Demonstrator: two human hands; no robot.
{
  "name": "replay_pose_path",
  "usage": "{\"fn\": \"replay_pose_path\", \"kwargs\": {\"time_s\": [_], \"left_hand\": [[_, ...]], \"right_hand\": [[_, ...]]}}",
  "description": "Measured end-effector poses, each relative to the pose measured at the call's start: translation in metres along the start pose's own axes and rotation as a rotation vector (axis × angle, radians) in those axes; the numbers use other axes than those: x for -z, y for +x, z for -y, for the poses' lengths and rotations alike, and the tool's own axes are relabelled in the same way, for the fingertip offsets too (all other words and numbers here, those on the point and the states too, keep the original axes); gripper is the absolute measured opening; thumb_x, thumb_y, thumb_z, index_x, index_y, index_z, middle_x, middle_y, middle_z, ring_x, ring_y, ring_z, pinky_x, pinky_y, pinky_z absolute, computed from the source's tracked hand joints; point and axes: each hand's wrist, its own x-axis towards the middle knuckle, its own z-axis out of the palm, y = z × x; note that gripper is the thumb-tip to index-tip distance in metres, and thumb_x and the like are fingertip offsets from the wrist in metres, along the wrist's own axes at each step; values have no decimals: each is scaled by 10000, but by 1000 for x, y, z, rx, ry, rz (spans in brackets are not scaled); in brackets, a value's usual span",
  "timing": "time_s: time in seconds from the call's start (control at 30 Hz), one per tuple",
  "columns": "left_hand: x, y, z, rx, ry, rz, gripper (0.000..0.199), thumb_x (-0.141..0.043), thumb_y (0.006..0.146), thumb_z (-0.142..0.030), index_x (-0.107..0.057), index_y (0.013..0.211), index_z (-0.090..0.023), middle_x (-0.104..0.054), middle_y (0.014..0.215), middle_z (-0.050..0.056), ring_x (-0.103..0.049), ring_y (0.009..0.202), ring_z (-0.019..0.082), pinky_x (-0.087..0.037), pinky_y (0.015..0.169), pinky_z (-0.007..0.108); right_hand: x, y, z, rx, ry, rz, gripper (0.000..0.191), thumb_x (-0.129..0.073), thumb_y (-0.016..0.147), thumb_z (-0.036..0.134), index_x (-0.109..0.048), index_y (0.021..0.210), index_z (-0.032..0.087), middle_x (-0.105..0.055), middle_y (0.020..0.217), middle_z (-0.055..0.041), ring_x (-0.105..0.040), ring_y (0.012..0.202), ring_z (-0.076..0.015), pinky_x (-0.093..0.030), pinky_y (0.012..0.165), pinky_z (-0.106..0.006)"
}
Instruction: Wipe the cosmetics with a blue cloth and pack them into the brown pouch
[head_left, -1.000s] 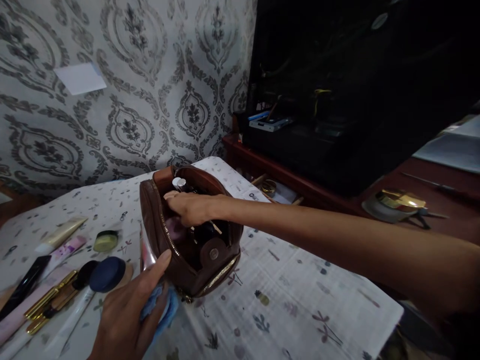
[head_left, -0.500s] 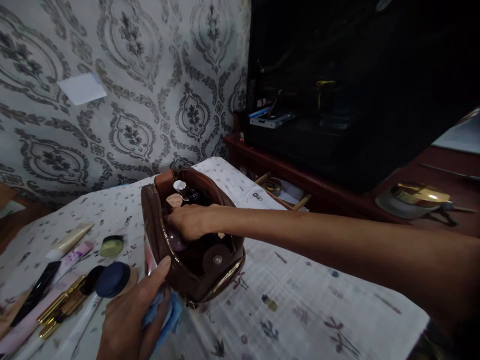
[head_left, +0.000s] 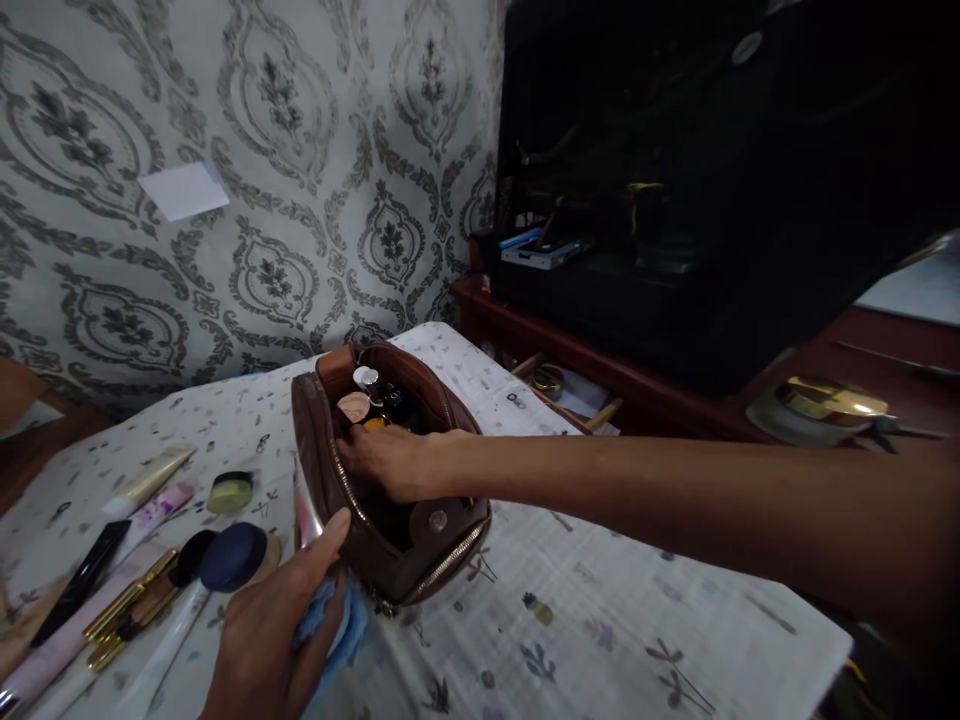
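A brown zip-up cosmetic bag (head_left: 319,440) stands wide open on the table. My right hand (head_left: 397,462) reaches down into it, and the fingertips are hidden inside. Near that hand, a round peach-coloured compact (head_left: 354,406) and a dark bottle with a silver cap (head_left: 391,396) show in the bag. My left hand (head_left: 274,625) is closed around a crumpled blue cloth (head_left: 349,640), its thumb against the bag's near-left side. A shiny pinkish object (head_left: 306,515), partly covered, lies between that thumb and the bag.
Left of the bag lie a cream tube (head_left: 150,480), a green-filled jar (head_left: 230,492), a dark blue round lid (head_left: 234,556), gold-coloured tubes (head_left: 131,600) and a black tube (head_left: 82,580). A patterned white cloth (head_left: 600,620) covers the table. Behind, a large black screen (head_left: 675,150) stands on a reddish cabinet.
My right hand has shifted slightly within the bag, and something yellow now shows beside its fingers. A purplish item under the hand is no longer visible. My left hand keeps its hold on the cloth.
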Motion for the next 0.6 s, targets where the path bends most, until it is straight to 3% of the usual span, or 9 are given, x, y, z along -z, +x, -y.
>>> {"fn": "replay_pose_path", "kwargs": {"time_s": [0.2,0.43,0.6], "left_hand": [[1,0,-2,6,-39,1,562,-473,995,-222,-318,1534,-197,-769,1076,71,-740,732,150,-550,763,242],[2,2,-3,16,-71,-5,532,-486,992,-217,-359,1508,-187,-762,1083,74,-734,748,136,-541,715,214],[2,0,-3,22,-37,1,543,-478,995,-242,-346,1520,-202,-766,1069,63,-740,767,156,-549,752,246]], "right_hand": [[8,-3,-4,155,-86,106,363,-590,905,137,-604,1267,104,-572,1332,-194,-664,1078,-287,-571,848,-364],[27,-6,-1,110,-90,206,330,-548,956,337,-651,1187,126,-613,1260,-195,-672,1036,-307,-576,783,-394],[15,-2,-5,140,-90,109,375,-515,970,277,-548,1289,83,-607,1274,-212,-663,1054,-296,-565,805,-392]]}}
